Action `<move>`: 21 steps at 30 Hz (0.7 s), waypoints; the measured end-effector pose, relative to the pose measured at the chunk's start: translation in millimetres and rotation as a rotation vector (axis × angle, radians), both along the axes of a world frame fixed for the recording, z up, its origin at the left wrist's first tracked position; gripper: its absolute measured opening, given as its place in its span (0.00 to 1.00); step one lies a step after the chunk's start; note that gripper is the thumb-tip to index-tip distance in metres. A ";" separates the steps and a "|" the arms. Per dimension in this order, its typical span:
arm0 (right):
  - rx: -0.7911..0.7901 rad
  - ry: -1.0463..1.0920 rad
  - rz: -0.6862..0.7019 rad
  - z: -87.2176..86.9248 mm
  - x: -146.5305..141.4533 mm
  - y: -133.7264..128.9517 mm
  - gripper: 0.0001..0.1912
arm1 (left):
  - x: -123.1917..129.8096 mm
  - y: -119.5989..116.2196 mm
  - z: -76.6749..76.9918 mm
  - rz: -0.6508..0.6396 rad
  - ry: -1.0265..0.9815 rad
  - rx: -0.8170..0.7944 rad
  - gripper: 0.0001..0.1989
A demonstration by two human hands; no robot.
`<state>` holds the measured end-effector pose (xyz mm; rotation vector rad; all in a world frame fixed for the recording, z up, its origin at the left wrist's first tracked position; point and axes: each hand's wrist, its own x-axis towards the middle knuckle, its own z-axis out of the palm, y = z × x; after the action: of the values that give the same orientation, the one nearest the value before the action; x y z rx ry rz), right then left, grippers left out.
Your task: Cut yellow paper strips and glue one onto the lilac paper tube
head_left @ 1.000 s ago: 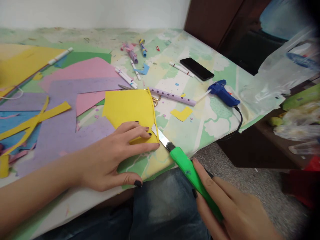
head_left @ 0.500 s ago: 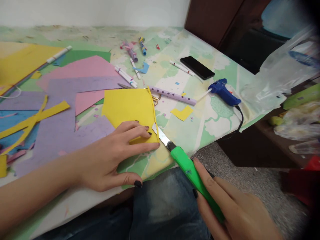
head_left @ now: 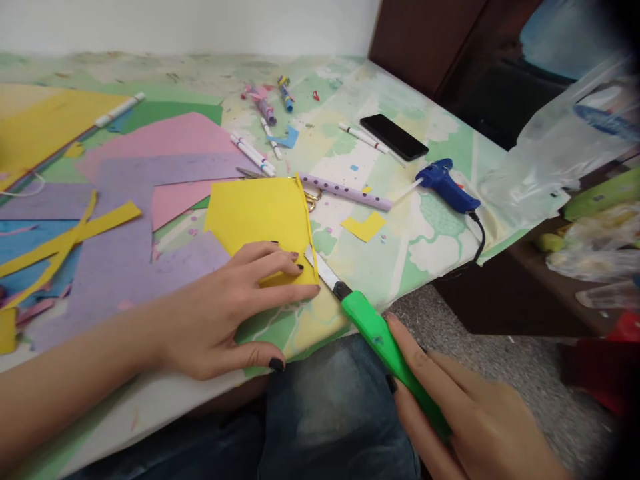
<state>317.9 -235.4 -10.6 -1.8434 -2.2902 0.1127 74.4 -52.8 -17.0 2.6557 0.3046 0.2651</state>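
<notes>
A yellow sheet (head_left: pixel 255 213) lies near the table's front edge, with a narrow strip along its right side folded or partly cut. My left hand (head_left: pixel 230 307) lies spread on the sheet's lower part, fingertips close to that strip. In my right hand (head_left: pixel 460 400) is a green utility knife (head_left: pixel 375 327), its blade out and slanting up to the left. The blade's tip touches the strip's edge, just right of my left fingers. Gold-handled scissors (head_left: pixel 313 198) lie partly hidden under the sheet.
A purple dotted paper tube (head_left: pixel 345 190) and a yellow paper scrap (head_left: pixel 364 227) lie right of the sheet. Beyond are a blue glue gun (head_left: pixel 447 187) with a cord, a black phone (head_left: pixel 394 137) and several markers (head_left: pixel 253 153). Purple foam sheets (head_left: pixel 120 267) spread on the left.
</notes>
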 end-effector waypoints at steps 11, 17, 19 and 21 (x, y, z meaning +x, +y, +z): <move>0.006 0.012 -0.016 -0.4 -3.6 4.5 0.27 | -0.2 0.4 1.1 -0.008 0.028 0.007 0.28; -0.012 0.001 -0.017 0.6 -3.9 0.5 0.28 | -0.5 0.6 0.0 -0.010 0.010 -0.002 0.28; -0.016 0.005 -0.021 1.4 -5.2 2.3 0.27 | -0.8 0.3 -0.6 -0.004 0.005 -0.002 0.29; -0.005 0.007 -0.019 1.8 -6.2 3.8 0.27 | -0.8 0.1 -0.9 -0.005 0.007 0.003 0.29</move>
<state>311.7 -231.6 -8.8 -1.8640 -2.2691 0.1223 73.6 -52.7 -17.8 2.6605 0.3007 0.2548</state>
